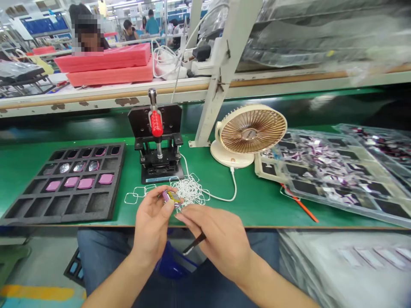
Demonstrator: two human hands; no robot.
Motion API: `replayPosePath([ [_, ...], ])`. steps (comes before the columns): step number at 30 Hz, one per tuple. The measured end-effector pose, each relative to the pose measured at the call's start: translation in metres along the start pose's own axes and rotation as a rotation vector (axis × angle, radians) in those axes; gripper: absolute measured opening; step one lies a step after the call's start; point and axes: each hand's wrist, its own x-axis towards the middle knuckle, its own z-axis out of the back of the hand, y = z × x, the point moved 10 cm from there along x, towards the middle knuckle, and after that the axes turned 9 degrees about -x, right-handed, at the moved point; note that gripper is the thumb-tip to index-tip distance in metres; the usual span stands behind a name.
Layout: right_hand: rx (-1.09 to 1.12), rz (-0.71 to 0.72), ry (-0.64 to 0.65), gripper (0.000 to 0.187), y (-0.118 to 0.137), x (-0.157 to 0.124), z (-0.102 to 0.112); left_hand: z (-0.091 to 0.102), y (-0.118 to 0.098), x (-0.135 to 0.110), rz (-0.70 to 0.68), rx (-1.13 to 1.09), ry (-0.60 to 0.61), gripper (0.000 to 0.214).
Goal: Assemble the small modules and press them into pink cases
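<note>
My left hand (150,222) is closed around a small rounded-square watch case (172,197) with a purple rim and a yellowish inside, held between thumb and fingers above the bench's front edge. Fingers pinched together, my right hand (221,237) grips slim black tweezers (194,244); their rear end sticks out below the palm, while the tips are hidden by the fingers at the case. Just behind both hands lies a tangled heap of white square ring gaskets (190,189), with a few loose ones to the left.
A black foam tray (99,203) at left holds purple and glassy pieces. Behind the hands stands a toggle press with a red handle (156,124), beside a cream fan (252,130) on a cable. Clear trays (324,169) of parts and an orange stick (303,206) lie right.
</note>
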Motion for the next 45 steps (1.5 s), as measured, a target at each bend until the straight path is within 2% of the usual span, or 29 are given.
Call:
replayPosePath([
  [10,-0.103,0.036,-0.002,0.009,0.0,0.005,-0.003,0.005,0.003,-0.002,0.021,0.044,-0.023,0.039],
  [19,-0.128,0.059,0.037,0.013,-0.003,-0.001,-0.009,0.008,0.005,-0.003,0.014,0.071,-0.03,0.039],
  [25,-0.047,-0.068,0.105,0.017,-0.021,0.003,-0.011,0.008,0.009,-0.005,0.042,0.057,0.042,0.036],
  [30,0.257,-0.205,0.26,0.032,-0.033,-0.001,-0.019,0.012,0.013,-0.009,0.078,0.046,0.085,0.038],
  [34,0.302,-0.254,0.249,0.049,-0.037,-0.007,-0.016,0.007,0.009,-0.013,0.049,0.068,0.161,0.032],
  [37,0.377,-0.254,0.262,0.053,-0.037,-0.015,-0.019,0.004,0.007,-0.013,0.003,0.107,0.198,0.03],
  [42,0.431,-0.367,0.232,0.051,-0.033,-0.028,-0.013,0.012,0.019,-0.019,0.088,0.122,0.125,0.036],
  [45,0.409,-0.464,0.219,0.052,-0.022,-0.047,0.0,0.034,0.032,-0.036,0.25,0.159,-0.01,0.045],
])
